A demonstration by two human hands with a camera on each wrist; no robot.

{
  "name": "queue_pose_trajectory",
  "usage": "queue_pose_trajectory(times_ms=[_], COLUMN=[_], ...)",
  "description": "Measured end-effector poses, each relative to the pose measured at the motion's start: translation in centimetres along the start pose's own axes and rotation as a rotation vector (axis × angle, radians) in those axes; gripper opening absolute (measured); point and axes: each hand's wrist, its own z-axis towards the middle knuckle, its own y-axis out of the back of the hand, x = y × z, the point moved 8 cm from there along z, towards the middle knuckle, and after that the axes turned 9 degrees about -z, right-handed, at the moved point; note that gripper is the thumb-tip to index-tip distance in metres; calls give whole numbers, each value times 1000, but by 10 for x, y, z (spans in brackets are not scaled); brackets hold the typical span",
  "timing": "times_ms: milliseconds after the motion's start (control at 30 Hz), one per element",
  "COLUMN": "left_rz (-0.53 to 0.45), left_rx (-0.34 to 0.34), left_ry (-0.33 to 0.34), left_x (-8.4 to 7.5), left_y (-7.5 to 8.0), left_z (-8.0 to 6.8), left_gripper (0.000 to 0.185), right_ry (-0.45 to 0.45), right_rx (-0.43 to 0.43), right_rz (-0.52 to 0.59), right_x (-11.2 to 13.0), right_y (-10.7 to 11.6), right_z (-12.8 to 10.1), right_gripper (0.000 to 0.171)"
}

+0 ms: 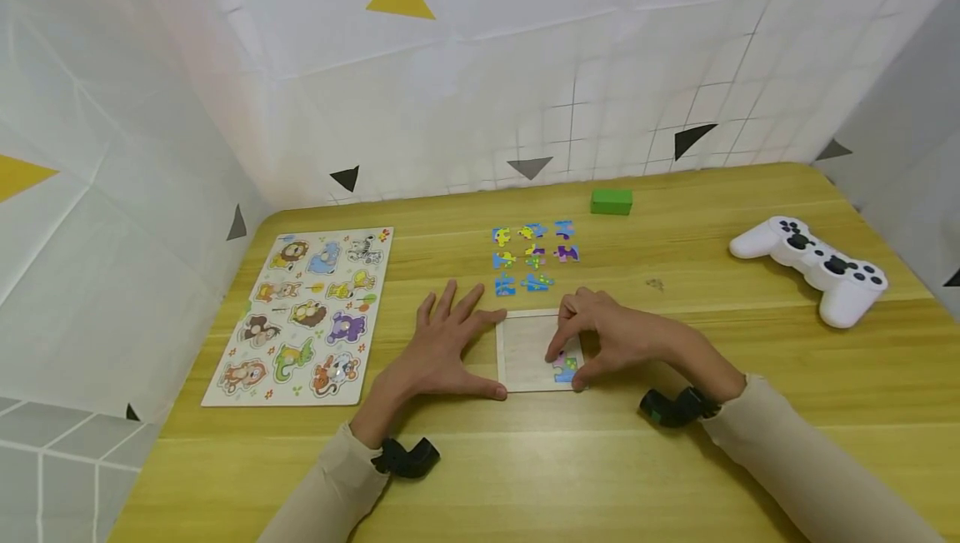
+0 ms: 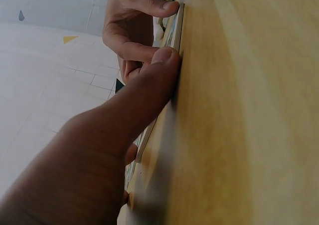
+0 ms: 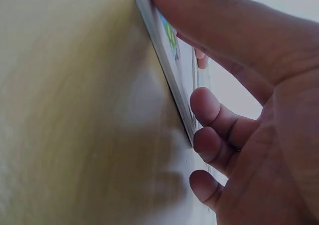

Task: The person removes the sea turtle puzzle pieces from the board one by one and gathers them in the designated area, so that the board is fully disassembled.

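Observation:
A small pale wooden puzzle tray lies between the hands. Several joined jigsaw pieces sit in its lower right corner, blue and green with a bit of pink. My left hand is spread beside the tray, thumb and index fingertips at its left edge. My right hand reaches over the right side. Its index fingertip presses down beside the pink part, while the thumb rests at the lower right edge. In the right wrist view, the other fingertips bend loosely near the tray's edge. Loose jigsaw pieces lie in rows behind the tray.
An animal peg puzzle board lies at the left. A green block stands at the back, and a white game controller lies at the right. White patterned sheets hang behind the wooden table.

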Motion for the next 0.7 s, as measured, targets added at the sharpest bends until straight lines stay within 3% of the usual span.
queue_pose_trajectory(times_ms=[700], left_rz=[-14], left_rx=[3], left_ry=[7], left_x=[1], left_y=[0], left_z=[0], left_gripper=[101], right_ry=[12], right_rx=[51], right_rz=[14], right_x=[5], right_y=[-3], right_z=[0], right_gripper=[40])
